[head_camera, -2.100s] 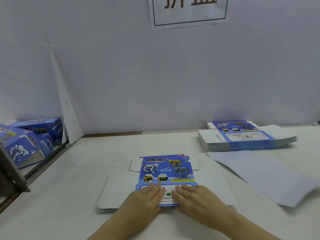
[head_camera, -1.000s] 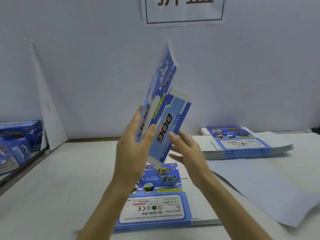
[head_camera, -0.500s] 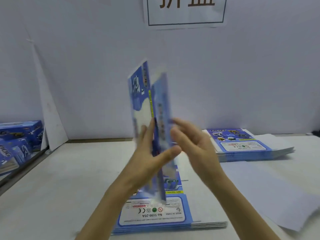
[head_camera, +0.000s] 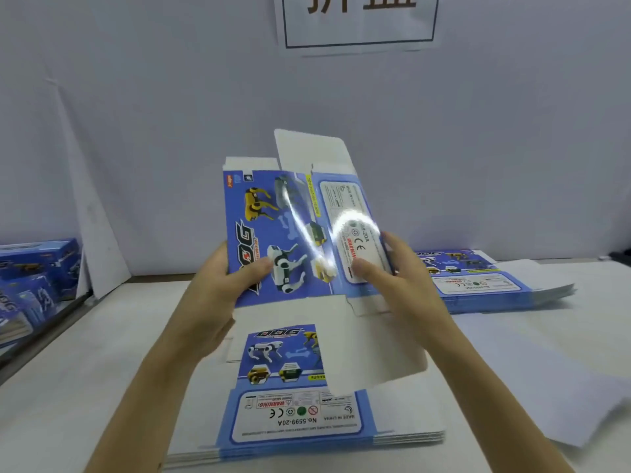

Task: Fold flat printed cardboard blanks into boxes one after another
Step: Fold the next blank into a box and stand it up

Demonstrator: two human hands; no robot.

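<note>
Pale wall [head_camera: 136, 97] rises behind a white desk [head_camera: 85, 387]. Above the desk a printed blank [head_camera: 293, 233] is held upright and partly opened, with white flaps at top and bottom. The left grip [head_camera: 211, 295] pinches its left edge, thumb on the printed face. The right grip [head_camera: 399, 285] holds the right panel, thumb on the label. Directly beneath lies a near stack [head_camera: 297, 414] of flat blanks. A far stack [head_camera: 478, 278] lies to the right, and folded boxes [head_camera: 34, 268] sit at far left.

A plain pale wall [head_camera: 136, 97] fills the background, and a white paper sign [head_camera: 358, 25] with large dark characters is fixed near its top. Below runs a whitish table [head_camera: 85, 370]. A white board [head_camera: 102, 250] leans against the wall at the left.
</note>
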